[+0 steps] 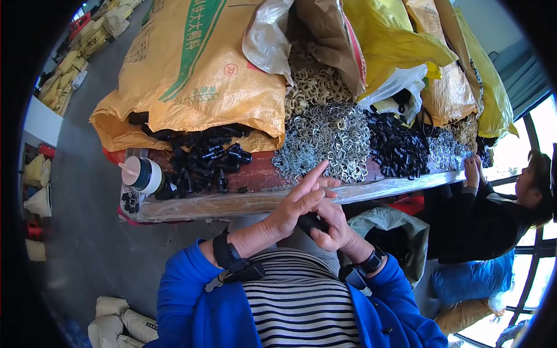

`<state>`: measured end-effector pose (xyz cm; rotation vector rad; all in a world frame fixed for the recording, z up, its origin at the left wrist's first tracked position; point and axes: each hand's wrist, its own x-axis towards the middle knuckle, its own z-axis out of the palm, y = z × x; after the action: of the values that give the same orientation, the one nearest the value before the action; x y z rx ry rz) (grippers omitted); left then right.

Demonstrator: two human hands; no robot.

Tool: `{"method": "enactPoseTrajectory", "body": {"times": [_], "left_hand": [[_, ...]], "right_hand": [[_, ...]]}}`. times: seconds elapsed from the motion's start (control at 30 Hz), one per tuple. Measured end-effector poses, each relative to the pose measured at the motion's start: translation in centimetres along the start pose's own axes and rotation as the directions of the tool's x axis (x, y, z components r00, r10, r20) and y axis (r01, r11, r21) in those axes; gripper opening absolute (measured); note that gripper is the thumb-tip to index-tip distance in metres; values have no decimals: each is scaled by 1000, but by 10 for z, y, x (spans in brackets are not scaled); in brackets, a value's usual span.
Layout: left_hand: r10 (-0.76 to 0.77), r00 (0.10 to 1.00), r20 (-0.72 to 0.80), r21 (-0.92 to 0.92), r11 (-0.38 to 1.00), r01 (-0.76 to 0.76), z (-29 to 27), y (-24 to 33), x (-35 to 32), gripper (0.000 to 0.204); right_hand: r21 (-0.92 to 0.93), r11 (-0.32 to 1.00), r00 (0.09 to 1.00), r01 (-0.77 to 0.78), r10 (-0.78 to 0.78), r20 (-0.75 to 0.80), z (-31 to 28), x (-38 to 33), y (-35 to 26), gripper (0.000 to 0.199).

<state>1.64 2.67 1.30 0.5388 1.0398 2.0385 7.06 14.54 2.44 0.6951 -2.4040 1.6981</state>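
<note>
My left hand (297, 204) is raised in front of my body, its fingers stretched out and spread toward the table edge. Just below and to its right, my right hand (335, 226) is closed round a dark black plastic part (311, 223). The two hands touch or overlap, and much of the part is hidden between them. On the table edge beyond lie small silver metal buckles (342, 139) in a heap. To the left of that heap is a pile of black plastic fittings (209, 159).
A large orange woven sack (220, 81) spills the fittings. A lidded jar (142, 175) stands at the table's left corner. More black pieces (400, 145) lie right of the buckles. An open greenish sack (386, 223) is below the edge. A co-worker (493, 214) sits at right.
</note>
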Motion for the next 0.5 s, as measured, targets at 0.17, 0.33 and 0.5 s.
{"method": "enactPoseTrajectory", "body": {"times": [0.17,0.33,0.5], "left_hand": [[196,970,-146,563,822,-82,-24,4,-6,64],[470,870,-150,982,-30,186,-83,48,-26,44],[322,941,-104,879,-412,238,-103,45,-27,30]], "right_hand": [[-176,961,974,-215,223,29,-41,-33,1,31],[-778,264,712,-570,631,-308,-96,-157,11,29],[-794,365,859,-486,369,-356,-87,-141,2,20]]}}
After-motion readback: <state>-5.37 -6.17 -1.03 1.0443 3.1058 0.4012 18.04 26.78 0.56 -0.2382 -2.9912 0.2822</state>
